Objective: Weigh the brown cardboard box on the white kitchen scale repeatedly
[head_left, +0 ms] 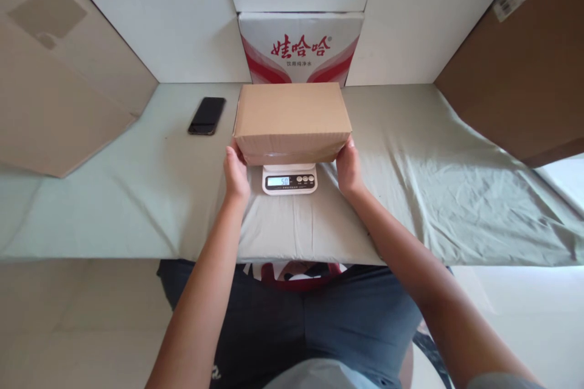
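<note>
A closed brown cardboard box (292, 110) is held level between my two hands, over a small white kitchen scale (289, 190). My left hand (236, 171) grips the box's near left corner, its fingers partly hidden behind and under it. At the near right corner, my right hand (349, 167) holds the box the same way. The scale's lit display shows digits that look like 50, and its buttons sit to the right of the display. The box hides the weighing plate, so I cannot tell whether the two touch.
A black smartphone (207, 115) lies on the pale green cloth (182, 194) left of the box. Behind stands a white and red printed carton (301, 42) among white boxes. Large cardboard panels flank the table at left (68, 85) and right (515, 79).
</note>
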### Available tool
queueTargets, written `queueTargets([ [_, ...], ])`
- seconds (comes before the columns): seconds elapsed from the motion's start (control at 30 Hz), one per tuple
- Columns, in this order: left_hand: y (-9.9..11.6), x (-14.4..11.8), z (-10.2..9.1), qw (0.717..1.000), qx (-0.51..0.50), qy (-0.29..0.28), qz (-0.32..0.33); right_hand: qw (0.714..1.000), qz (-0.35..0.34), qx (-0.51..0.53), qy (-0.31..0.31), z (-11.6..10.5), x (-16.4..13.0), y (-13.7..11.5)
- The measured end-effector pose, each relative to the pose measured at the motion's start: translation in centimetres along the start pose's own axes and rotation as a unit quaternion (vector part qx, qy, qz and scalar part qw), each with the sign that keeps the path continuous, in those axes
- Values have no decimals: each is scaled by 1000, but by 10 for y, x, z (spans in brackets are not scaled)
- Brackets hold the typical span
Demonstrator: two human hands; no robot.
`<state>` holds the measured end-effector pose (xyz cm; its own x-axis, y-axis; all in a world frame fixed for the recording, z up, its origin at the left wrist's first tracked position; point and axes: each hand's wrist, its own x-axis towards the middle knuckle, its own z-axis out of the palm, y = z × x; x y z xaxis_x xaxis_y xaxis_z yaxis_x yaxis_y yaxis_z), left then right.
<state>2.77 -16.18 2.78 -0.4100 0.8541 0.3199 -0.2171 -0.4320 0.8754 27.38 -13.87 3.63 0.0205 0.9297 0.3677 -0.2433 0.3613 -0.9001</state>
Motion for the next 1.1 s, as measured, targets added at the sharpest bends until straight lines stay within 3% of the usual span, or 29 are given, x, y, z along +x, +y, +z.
queueTargets([
  [0.33,0,-4,0,1000,7,-9,-1,1000,-4,13,-7,2,-1,-3],
  [0.8,4,-7,7,999,48,-2,7,999,25,-46,-6,5,-8,-1],
  [0.93,19,-6,7,999,38,-17,-10,999,-4,-47,-1,6,-10,-12],
  [1.1,56,14,8,995,50,-85,-29,998,-39,-53,6,5,4,-30],
])
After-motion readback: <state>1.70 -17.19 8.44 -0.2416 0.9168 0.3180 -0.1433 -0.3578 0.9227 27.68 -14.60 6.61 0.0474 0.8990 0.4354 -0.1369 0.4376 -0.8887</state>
